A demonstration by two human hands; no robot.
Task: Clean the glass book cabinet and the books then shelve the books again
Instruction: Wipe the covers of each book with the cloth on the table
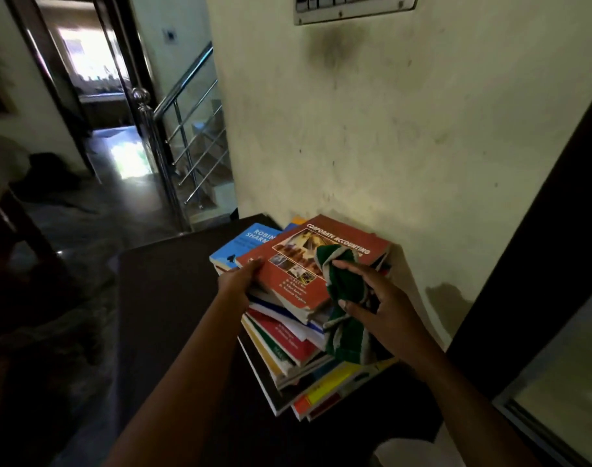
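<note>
Two hands work at an untidy stack of books point(288, 342) that lies on a dark table point(173, 298), pushed up against a stained, pale wall point(389, 129). On top lies a red book point(298, 254) titled "Corporate Accounting", set askew over the rest. The left hand point(242, 278) grips its left edge, thumb on the cover, the other fingers tucked out of sight beneath. The right hand point(385, 310) holds a green cloth point(345, 291) with pale trim, thumb and fingers curled round the bunched fabric, which rests on the right part of the red cover and hangs down over the near corner of the stack. A blue book point(240, 244) pokes out from under the red one at the left – its cover is partly hidden.

Just right of the table, the cabinet point(540, 247) shows only as a dark frame and a slice of its glass pane point(564, 382). High on the wall sits a metal switch plate point(352, 8). To the left, well apart from the books, a steel stair railing point(183, 139) stands beside a dark doorway point(85, 62) – bright light glares on the floor beyond
</note>
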